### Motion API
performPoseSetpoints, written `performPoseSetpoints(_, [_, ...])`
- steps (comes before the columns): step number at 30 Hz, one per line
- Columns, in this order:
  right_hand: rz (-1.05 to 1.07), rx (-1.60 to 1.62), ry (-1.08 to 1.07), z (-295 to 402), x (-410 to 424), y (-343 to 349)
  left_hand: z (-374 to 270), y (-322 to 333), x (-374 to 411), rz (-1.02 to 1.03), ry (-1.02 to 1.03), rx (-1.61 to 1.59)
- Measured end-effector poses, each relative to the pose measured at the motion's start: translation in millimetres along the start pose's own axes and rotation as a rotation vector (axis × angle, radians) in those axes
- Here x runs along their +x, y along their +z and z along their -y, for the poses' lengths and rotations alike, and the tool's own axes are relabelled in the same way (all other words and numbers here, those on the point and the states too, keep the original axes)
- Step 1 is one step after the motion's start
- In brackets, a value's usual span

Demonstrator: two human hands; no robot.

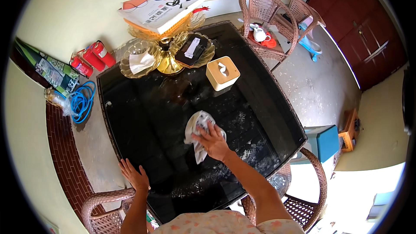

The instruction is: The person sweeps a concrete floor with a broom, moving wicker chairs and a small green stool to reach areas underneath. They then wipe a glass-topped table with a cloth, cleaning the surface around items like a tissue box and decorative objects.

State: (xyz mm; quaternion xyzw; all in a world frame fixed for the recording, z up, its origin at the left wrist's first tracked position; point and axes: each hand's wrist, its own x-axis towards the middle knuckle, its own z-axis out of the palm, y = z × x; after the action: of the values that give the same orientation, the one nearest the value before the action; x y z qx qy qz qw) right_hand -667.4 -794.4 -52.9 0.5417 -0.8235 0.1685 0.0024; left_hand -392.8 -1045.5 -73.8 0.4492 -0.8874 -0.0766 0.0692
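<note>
My right hand [213, 141] presses flat, fingers spread, on a crumpled whitish cloth [200, 149] near the middle of a black glossy tabletop [156, 117] with a woven edge. Whitish smears show on the surface to the right of the cloth and below it. Resting at the table's left edge, my left hand [135, 175] has its fingers spread and holds nothing. Beyond the cloth stands a tissue box [223, 73] with a wooden lid.
At the table's far side, a gold tiered dish [169, 66] carries a large printed box [161, 9], a black case and paper. Wicker chairs [266, 16] stand around the table. Red fire extinguishers [103, 55] and a coiled blue hose [83, 102] lie left; a teal-lidded bin [327, 143] stands right.
</note>
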Motion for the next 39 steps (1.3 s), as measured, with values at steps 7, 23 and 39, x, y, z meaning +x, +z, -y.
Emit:
performPoseSetpoints(7, [-0.247,-0.380,0.818,-202,-77,-31,-4,-3,3,0.011,-0.012,0.059])
performPoseSetpoints(23, [0.045,-0.192,0.245,-13,15,1,4,0,3,-0.003,-0.045,0.048])
performPoseSetpoints(39, [-0.006,0.160,-0.353,117,85,50,9,-2,1,-0.023,-0.035,-0.010])
